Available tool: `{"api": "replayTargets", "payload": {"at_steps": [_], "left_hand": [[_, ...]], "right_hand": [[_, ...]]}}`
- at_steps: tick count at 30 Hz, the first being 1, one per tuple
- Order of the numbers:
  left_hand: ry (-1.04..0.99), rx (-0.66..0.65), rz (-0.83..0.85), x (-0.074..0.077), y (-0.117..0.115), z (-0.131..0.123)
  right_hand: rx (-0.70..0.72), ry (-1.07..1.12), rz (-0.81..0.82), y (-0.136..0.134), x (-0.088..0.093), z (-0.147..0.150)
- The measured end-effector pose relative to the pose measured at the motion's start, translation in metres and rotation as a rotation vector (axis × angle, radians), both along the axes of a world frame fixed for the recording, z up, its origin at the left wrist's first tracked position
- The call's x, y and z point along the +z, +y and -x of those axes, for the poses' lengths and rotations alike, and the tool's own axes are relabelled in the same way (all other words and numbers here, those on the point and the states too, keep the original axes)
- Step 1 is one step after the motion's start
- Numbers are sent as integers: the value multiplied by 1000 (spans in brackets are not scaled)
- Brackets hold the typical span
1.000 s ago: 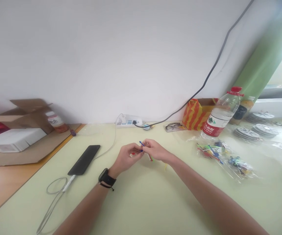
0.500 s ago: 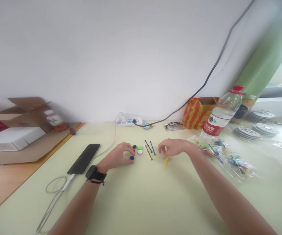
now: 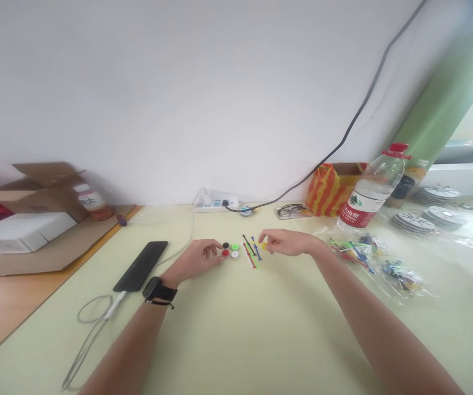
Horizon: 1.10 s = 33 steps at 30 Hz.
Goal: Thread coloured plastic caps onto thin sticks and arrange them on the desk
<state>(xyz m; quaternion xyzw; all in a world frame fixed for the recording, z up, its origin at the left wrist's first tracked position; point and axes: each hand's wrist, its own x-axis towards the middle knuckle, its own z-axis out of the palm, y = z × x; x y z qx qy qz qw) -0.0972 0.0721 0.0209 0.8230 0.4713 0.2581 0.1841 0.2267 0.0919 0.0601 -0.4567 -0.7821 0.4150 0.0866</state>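
My left hand (image 3: 201, 259), wearing a black watch, rests on the table with fingers curled and the thumb tip against or close to a small red disc (image 3: 225, 253). Beside that disc are a black disc (image 3: 226, 246), a green disc (image 3: 235, 247) and a white disc (image 3: 235, 254). What lies inside the curled left fingers is hidden. My right hand (image 3: 286, 242) pinches a small yellow arrow (image 3: 263, 246), mostly covered by the fingers. Just left of it lie a blue arrow (image 3: 256, 248), a black arrow (image 3: 249, 244) and a red arrow (image 3: 250, 257), with white and green slivers alongside.
A phone (image 3: 141, 266) with a cable lies left. At the wall are a power strip (image 3: 215, 204) and a striped bag (image 3: 329, 189). On the right stand a water bottle (image 3: 370, 192), plastic bags of small parts (image 3: 404, 277) and stacked discs (image 3: 412, 222). Cardboard (image 3: 55, 258) is far left.
My right hand has moved slightly left and up, bringing the yellow arrow beside the blue one. The blue disc at my left fingertips is no longer visible, and the red disc now shows fully.
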Motion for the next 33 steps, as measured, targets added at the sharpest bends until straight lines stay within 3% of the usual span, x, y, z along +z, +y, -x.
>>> {"api": "replayTargets", "payload": {"at_steps": [4,8,12,18,22,27,30,33], "left_hand": [[-88,69,-140,5,-5,-14],[-241,2,-121,8,-19,-40],[-273,-56,-142,6,-27,-55],[-265,-86,-156,6,-26,-52],[-247,-100,-99,9,-28,-51],[-94,-155,-62,8,-30,-48],[11,-202,-43,5,-28,-45],[48,-161,-56,3,-25,-40]], "right_hand": [[-105,218,-27,-6,-1,19],[-48,445,76,-15,-10,47],[12,495,148,-23,-17,64],[10,497,74,-23,-21,68],[-42,424,-12,-20,-23,68],[-180,37,-252,-5,-27,49],[-269,-78,-264,6,-35,35],[-319,-135,-260,12,-46,31]]}}
